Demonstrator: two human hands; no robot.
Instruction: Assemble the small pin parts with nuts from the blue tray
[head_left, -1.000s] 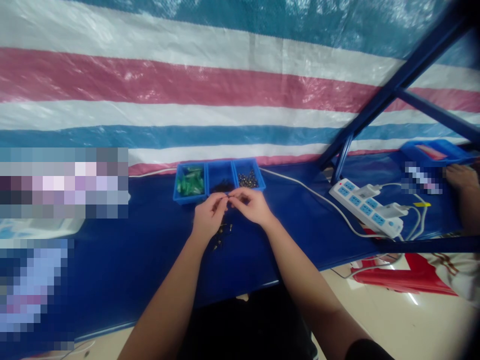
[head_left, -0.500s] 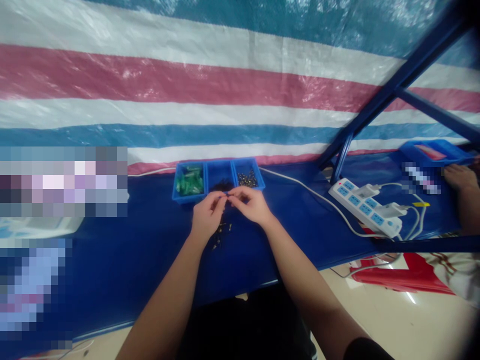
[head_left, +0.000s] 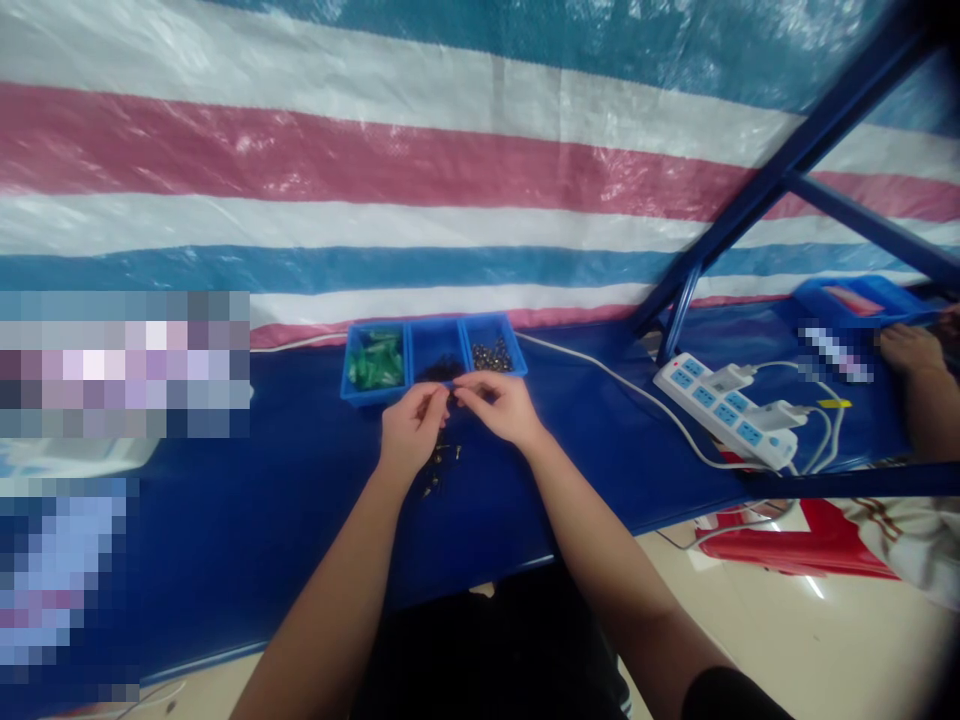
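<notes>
Assembly is judged to be partly done. A small cluster of dark small parts [head_left: 442, 462] lies loose on the blue table cover [head_left: 300, 500], just in front of the three-compartment blue tray [head_left: 433, 357], and the tray compartments remain well stocked: green pieces [head_left: 373, 364] in the left compartment, dark pieces [head_left: 442, 370] in the middle one, metallic round pieces [head_left: 492, 355] in the right one. How many units are finished cannot be told. Both forearms extend forward from the near edge of the table and converge just in front of the tray's middle compartment, above the loose cluster. The left hand [head_left: 409, 432] is curled, thumb and forefinger pinched on a tiny item; the item is too small to identify. The right hand [head_left: 501, 408] meets it fingertip to fingertip, fingers bent and closed in a matching pinch on the same point. To the right of the tray, a white cable runs to a white power strip [head_left: 720, 412]; beyond it, another person's hand [head_left: 911, 350] rests at a second blue bin [head_left: 855, 300].
</notes>
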